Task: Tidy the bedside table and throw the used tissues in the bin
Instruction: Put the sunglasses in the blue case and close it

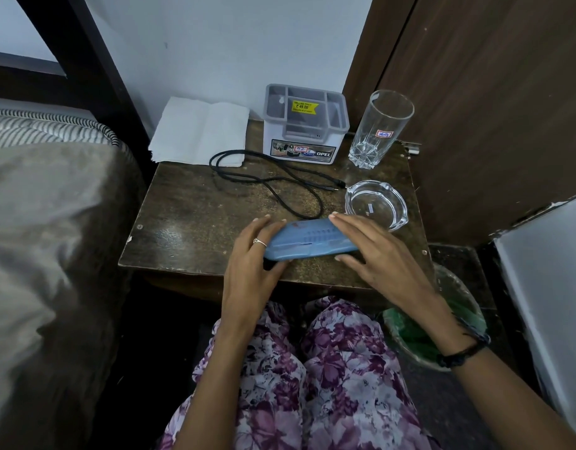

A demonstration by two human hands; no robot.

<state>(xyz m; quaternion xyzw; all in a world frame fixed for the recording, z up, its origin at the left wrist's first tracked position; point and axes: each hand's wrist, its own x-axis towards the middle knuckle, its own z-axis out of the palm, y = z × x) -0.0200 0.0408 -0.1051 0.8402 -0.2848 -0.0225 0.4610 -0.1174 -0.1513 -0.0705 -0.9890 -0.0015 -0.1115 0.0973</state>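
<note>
A long blue case point(307, 240) lies near the front edge of the dark wooden bedside table point(189, 222). My left hand point(252, 254) grips its left end, thumb under and fingers over it. My right hand point(374, 251) holds its right end with fingers laid along the top. A stack of white tissues point(199, 129) sits at the table's back left corner, hanging partly over the edge. A bin with a green liner point(420, 332) stands on the floor to the right, partly hidden by my right forearm.
A black cable point(270, 183) loops across the table's middle. A white and grey organiser box point(304, 125) stands at the back, a tall empty glass point(377, 128) to its right, a glass ashtray point(376, 203) in front of that. The bed point(46, 238) lies left.
</note>
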